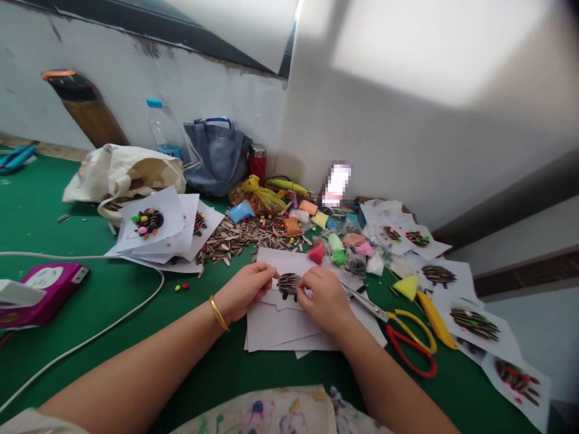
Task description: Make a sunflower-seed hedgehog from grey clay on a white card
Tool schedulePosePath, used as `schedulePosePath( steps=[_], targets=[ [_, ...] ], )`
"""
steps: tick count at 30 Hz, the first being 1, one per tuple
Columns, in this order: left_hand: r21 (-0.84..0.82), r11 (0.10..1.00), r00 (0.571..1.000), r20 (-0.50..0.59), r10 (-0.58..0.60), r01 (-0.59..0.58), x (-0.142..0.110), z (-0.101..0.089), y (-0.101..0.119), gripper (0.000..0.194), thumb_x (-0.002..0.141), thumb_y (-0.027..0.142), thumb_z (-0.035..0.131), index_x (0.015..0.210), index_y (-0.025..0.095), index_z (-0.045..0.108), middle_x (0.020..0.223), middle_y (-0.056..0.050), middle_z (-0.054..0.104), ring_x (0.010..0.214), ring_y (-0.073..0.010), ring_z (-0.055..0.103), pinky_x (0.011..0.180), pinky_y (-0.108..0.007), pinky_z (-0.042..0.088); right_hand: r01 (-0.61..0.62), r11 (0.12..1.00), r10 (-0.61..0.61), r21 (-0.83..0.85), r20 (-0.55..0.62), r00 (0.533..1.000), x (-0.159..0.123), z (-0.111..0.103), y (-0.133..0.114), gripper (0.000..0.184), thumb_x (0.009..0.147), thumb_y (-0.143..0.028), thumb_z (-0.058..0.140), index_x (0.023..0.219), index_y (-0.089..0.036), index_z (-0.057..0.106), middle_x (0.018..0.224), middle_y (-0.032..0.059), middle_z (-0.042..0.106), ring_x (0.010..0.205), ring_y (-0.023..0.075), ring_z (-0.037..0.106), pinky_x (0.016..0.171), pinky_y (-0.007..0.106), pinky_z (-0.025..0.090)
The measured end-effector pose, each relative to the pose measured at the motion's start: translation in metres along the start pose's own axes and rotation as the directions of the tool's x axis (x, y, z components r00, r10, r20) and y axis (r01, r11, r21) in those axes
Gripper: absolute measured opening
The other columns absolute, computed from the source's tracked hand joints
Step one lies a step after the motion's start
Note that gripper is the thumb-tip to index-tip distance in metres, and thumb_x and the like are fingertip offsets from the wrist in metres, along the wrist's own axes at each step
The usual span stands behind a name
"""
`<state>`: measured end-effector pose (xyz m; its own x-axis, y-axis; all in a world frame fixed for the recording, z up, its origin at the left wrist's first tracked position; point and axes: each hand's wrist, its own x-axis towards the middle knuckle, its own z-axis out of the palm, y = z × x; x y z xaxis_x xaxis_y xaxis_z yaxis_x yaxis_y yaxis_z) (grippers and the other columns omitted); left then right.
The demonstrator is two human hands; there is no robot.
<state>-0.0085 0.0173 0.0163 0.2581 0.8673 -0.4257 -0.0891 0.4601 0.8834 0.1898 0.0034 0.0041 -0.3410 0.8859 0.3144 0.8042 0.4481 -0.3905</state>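
On a stack of white paper (280, 331) lies a small hedgehog-like figure (288, 282) of dark clay, covered with striped sunflower seeds and with stubby dark feet. My left hand (248, 290), a gold bangle at its wrist, is pinched at the figure's left end; what lies between the fingertips is too small to name. Curled over the figure's right end is my right hand (329, 300), thumb and fingers drawn together, and any thing in them is hidden. Scissors (384, 316) with red and yellow handles rest right beside my right wrist, partly on the paper.
Loose sunflower seeds (226, 241) spread behind the paper. Bagged coloured clay (337, 244) lies to their right. Finished seed pictures (474, 322) line the right edge; more sheets (181, 241) are stacked left. A yellow cutter (436, 319), a white cable (113, 316) and a purple power strip (54, 295) flank my arms.
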Motion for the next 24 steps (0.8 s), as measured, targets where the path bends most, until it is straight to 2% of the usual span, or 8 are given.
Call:
schedulePosePath(
  steps=[24],
  targets=[
    [-0.011,1.000,1.000,0.001,0.001,-0.001,0.000,0.000,-0.002,0.027,0.076,0.040,0.065,0.080,0.015,0.059,0.057,0.006,0.046,0.038,-0.0022,0.030,0.037,-0.018,0.012,0.065,0.985,-0.066,-0.162,0.001,0.998,0.000,0.012,-0.003,0.007,0.081,-0.017,0.061,0.075,-0.019,0.062,0.080,0.0037,0.060,0.084,0.0196,0.051,0.074,0.033,0.030]
  ],
)
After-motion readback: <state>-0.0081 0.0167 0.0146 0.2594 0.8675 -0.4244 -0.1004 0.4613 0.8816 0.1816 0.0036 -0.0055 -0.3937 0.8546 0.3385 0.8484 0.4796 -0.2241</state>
